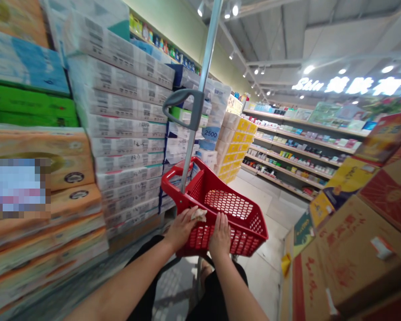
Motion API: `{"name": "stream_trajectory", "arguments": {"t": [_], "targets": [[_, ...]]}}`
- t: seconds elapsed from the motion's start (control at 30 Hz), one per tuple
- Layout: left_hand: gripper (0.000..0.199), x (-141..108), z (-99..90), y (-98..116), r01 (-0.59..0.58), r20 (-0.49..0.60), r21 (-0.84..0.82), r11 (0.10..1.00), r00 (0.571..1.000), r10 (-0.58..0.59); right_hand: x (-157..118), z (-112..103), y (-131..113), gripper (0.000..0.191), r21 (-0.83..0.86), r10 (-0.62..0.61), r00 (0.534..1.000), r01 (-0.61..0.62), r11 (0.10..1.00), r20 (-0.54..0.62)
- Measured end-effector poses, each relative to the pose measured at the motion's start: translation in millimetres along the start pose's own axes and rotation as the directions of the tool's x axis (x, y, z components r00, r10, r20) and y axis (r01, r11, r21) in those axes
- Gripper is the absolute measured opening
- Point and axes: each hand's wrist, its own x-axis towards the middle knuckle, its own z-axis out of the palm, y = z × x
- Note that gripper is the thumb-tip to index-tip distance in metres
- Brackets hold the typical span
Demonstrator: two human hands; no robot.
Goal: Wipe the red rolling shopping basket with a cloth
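Note:
In front of me stands a red plastic shopping cart basket point(243, 232) with perforated sides, and its inside shows bare. A metal pole point(207, 58) rises at its left end and carries a grey handle point(183, 109). My left hand point(183, 227) presses a crumpled, off-white cloth point(198, 216) against the near rim, close to the pole. Along the near side wall lies my right hand point(221, 234), its fingers stretched straight up to the rim with nothing visible in them. Part of the cloth is hidden beneath the left fingers.
Tall stacks of wrapped paper packs point(127, 120) line the left, with orange packs point(36, 160) closer in. Cardboard boxes point(370, 249) are piled on the right. Shelves of small products point(297, 147) stand beyond the pale tiled floor point(267, 263).

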Motion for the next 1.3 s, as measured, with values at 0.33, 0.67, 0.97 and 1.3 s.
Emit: {"name": "stream_trajectory", "arguments": {"t": [0.33, 0.67, 0.97, 1.3], "targets": [[0.039, -6, 14.2, 5, -0.017, 0.061, -0.061, 0.998, 0.998, 0.021, -2, 0, 4, 0.069, -0.014, -0.013, 1.000, 0.014, 1.000, 0.025], [0.040, -17, 28.2, 23, -0.089, 0.268, -0.104, 0.991, 0.957, 0.114, -2, 1, 6, 0.061, -0.023, -0.010, 0.999, 0.011, 1.000, 0.037], [0.037, 7, 18.6, 11, -0.370, 0.034, -0.070, 0.926, 0.927, 0.373, -2, 5, 6, 0.056, -0.027, 0.005, 1.000, -0.005, 1.000, 0.010], [0.045, -4, 26.4, 8, -0.366, 0.059, -0.038, 0.930, 0.928, 0.367, -3, 2, 6, 0.060, -0.028, 0.020, 0.999, -0.019, 0.999, 0.049]]}}
